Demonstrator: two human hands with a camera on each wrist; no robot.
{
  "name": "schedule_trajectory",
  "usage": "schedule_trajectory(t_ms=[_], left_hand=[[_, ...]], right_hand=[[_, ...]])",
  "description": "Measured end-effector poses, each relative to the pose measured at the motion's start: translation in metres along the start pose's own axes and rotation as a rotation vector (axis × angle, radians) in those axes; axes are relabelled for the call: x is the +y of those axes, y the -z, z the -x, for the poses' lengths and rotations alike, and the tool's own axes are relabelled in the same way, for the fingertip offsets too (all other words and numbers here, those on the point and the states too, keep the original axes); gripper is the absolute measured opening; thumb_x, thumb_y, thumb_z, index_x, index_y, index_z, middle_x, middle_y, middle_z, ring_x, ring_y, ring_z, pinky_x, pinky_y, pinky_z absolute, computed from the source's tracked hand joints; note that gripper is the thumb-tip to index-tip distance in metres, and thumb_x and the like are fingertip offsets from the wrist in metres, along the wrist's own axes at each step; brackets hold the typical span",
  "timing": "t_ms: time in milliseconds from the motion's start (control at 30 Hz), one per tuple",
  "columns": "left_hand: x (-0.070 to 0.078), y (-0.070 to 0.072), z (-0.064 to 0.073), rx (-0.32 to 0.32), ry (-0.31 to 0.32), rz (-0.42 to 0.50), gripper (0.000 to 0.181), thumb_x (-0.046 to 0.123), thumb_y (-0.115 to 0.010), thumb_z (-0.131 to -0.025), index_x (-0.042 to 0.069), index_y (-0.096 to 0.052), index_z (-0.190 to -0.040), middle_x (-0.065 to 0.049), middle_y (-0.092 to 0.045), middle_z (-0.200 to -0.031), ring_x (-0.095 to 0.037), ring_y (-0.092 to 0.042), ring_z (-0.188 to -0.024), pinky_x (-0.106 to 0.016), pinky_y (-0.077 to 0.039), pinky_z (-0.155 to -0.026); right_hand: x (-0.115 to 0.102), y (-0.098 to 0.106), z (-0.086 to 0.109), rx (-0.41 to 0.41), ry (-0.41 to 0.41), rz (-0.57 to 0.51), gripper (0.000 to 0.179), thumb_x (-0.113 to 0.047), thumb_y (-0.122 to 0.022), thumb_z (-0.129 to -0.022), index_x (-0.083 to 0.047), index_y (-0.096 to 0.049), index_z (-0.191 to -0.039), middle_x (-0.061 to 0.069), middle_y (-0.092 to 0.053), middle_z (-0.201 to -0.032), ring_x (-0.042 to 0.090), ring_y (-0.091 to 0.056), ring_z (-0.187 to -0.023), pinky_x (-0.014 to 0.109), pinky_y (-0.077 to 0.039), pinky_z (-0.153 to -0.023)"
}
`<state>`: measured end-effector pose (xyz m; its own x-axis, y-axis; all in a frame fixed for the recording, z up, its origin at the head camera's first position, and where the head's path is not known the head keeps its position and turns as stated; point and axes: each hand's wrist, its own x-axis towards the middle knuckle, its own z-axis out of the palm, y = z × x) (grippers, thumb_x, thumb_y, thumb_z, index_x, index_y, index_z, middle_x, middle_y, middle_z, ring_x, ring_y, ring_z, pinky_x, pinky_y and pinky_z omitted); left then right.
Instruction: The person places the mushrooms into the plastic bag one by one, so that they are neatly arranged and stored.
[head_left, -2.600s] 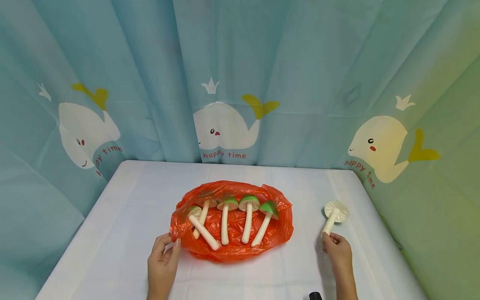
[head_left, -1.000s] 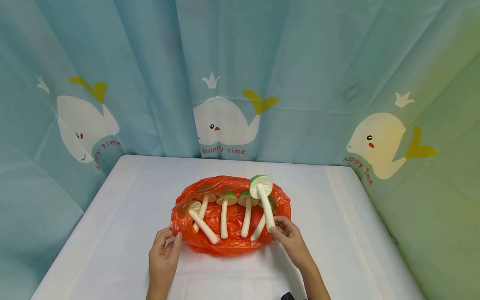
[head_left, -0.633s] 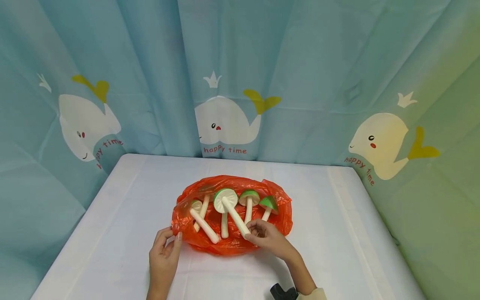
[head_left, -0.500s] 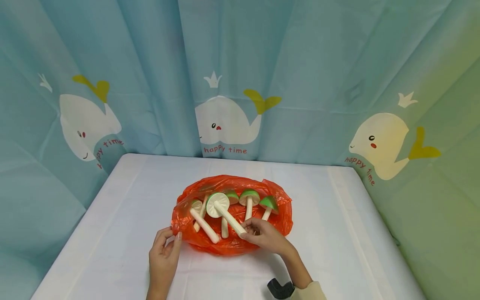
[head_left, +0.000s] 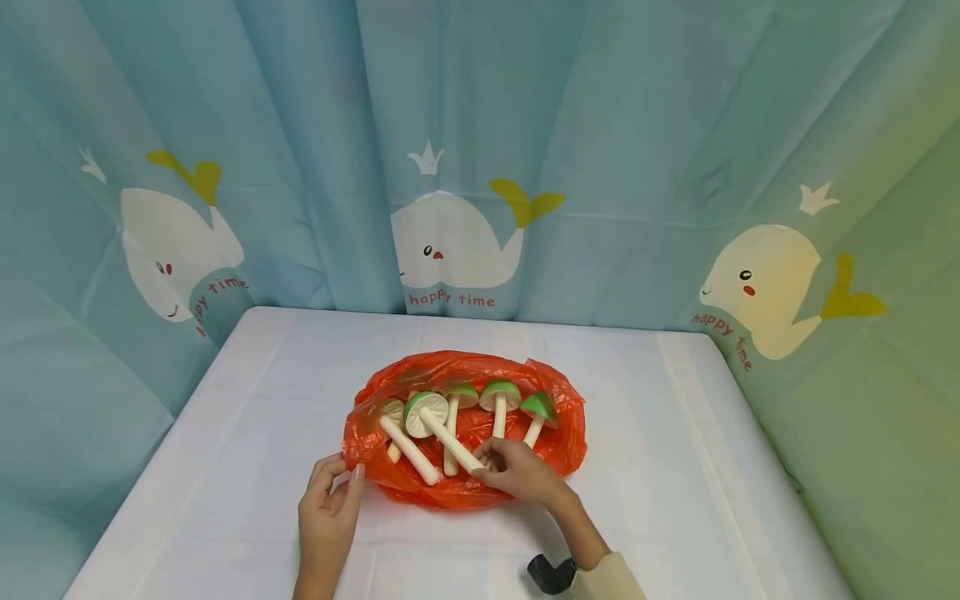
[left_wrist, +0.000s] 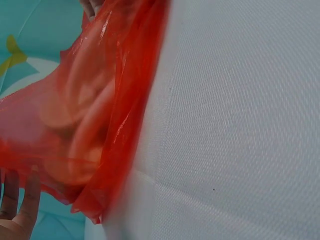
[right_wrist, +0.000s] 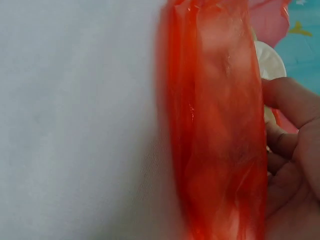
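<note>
In the head view, a red plastic bag [head_left: 465,500] lies with its mouth spread on the white table. My left hand [head_left: 327,517] pinches the bag's left edge between thumb and fingers, and the left wrist view shows its fingertips [left_wrist: 33,182] at the film. A model mushroom [head_left: 453,443], with green cap and white stem, is pinched at the stem end by my right hand [head_left: 521,473]. Its cap points up and left, over the bag. Several similar mushrooms, one of them the far right mushroom [head_left: 538,408], lie inside; my right hand hides some stem ends.
The white table [head_left: 675,500] reaches back to a blue-green curtain [head_left: 615,167] printed with whales. Black gear [head_left: 551,575] sits by the right wrist, beside a beige sleeve [head_left: 609,579]. Through the red film, pale stems show in the left wrist view.
My right hand has brought the mushroom from the table's right side leftward over the bag, and lowered it among the others. My left hand keeps hold of the bag's edge.
</note>
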<state>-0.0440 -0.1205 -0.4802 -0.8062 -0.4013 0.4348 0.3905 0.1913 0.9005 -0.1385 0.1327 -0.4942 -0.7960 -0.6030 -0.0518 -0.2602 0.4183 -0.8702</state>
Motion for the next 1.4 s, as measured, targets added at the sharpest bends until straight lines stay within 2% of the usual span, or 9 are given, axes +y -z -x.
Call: schedule_trajectory(t_ms=[333,633,833,1067,1133,1267,1333,1367,1400], left_hand=[[0.001,0.0,-0.001,0.002,0.037,-0.017,0.011,-0.018,-0.058,-0.083,-0.012,-0.059,-0.091,-0.006,-0.053,-0.102,-0.012,-0.054,-0.097,-0.015,-0.05,-0.076],[0.001,-0.001,-0.002,0.0,0.081,-0.046,0.011,-0.016,-0.06,-0.083,-0.01,-0.061,-0.092,-0.005,-0.053,-0.102,-0.011,-0.054,-0.098,-0.015,-0.05,-0.076],[0.0,-0.001,-0.001,-0.016,0.076,-0.067,0.009,-0.013,-0.06,-0.085,-0.009,-0.061,-0.092,-0.004,-0.054,-0.102,-0.01,-0.054,-0.099,-0.014,-0.049,-0.077],[-0.009,0.0,-0.001,-0.007,-0.014,-0.081,0.011,-0.014,-0.056,-0.086,-0.011,-0.061,-0.095,-0.009,-0.056,-0.101,-0.008,-0.055,-0.096,-0.012,-0.049,-0.075],[-0.006,-0.001,-0.003,0.005,-0.016,-0.102,0.011,-0.014,-0.054,-0.088,-0.011,-0.059,-0.097,-0.011,-0.057,-0.099,-0.006,-0.055,-0.094,-0.012,-0.049,-0.074],[-0.007,0.002,-0.003,0.022,0.032,-0.152,0.011,-0.007,-0.049,-0.093,-0.011,-0.057,-0.1,-0.014,-0.057,-0.098,-0.005,-0.055,-0.089,-0.012,-0.049,-0.072],[-0.013,0.005,-0.002,0.033,0.084,-0.223,0.016,0.002,-0.047,-0.098,-0.008,-0.057,-0.101,-0.012,-0.059,-0.099,-0.006,-0.055,-0.089,-0.01,-0.048,-0.073],[-0.015,0.007,-0.003,0.041,0.13,-0.285,0.02,0.01,-0.045,-0.1,-0.006,-0.057,-0.102,-0.011,-0.06,-0.1,-0.007,-0.056,-0.09,-0.01,-0.047,-0.075],[-0.015,0.009,-0.004,0.032,0.175,-0.329,0.024,0.016,-0.043,-0.101,-0.004,-0.057,-0.104,-0.013,-0.06,-0.102,-0.011,-0.056,-0.094,-0.015,-0.048,-0.08]], right_hand=[[-0.01,-0.009,0.006,0.057,-0.048,0.182,0.017,-0.011,-0.072,-0.083,-0.007,-0.059,-0.094,-0.007,-0.055,-0.077,0.005,-0.051,-0.067,0.02,-0.048,-0.058],[-0.01,-0.017,0.007,0.112,-0.067,0.32,0.02,-0.013,-0.075,-0.081,-0.01,-0.06,-0.094,-0.007,-0.054,-0.08,0.008,-0.052,-0.069,0.019,-0.048,-0.061],[-0.008,-0.017,0.011,0.13,-0.042,0.266,0.019,-0.015,-0.073,-0.084,-0.009,-0.062,-0.098,-0.009,-0.053,-0.08,0.008,-0.051,-0.069,0.019,-0.047,-0.06],[-0.008,-0.011,0.015,0.215,0.028,0.168,0.02,-0.016,-0.065,-0.09,-0.005,-0.061,-0.107,-0.007,-0.056,-0.084,0.008,-0.052,-0.071,0.022,-0.049,-0.061],[-0.008,-0.007,0.018,0.257,0.037,0.172,0.02,-0.016,-0.062,-0.092,-0.006,-0.06,-0.109,-0.008,-0.057,-0.089,0.009,-0.053,-0.074,0.022,-0.049,-0.064],[-0.004,0.0,0.026,0.388,0.066,0.187,0.021,-0.012,-0.065,-0.09,-0.007,-0.06,-0.11,-0.009,-0.057,-0.092,0.01,-0.054,-0.076,0.022,-0.049,-0.062],[-0.001,0.004,0.032,0.457,0.09,0.197,0.023,-0.008,-0.067,-0.087,-0.007,-0.06,-0.11,-0.008,-0.058,-0.092,0.009,-0.054,-0.076,0.022,-0.049,-0.06],[0.001,0.006,0.035,0.487,0.102,0.199,0.025,-0.006,-0.068,-0.086,-0.006,-0.06,-0.11,-0.006,-0.058,-0.093,0.009,-0.054,-0.076,0.022,-0.049,-0.059],[0.004,0.008,0.039,0.516,0.111,0.207,0.026,-0.005,-0.068,-0.085,-0.006,-0.06,-0.11,-0.004,-0.058,-0.094,0.009,-0.054,-0.077,0.022,-0.049,-0.059]])
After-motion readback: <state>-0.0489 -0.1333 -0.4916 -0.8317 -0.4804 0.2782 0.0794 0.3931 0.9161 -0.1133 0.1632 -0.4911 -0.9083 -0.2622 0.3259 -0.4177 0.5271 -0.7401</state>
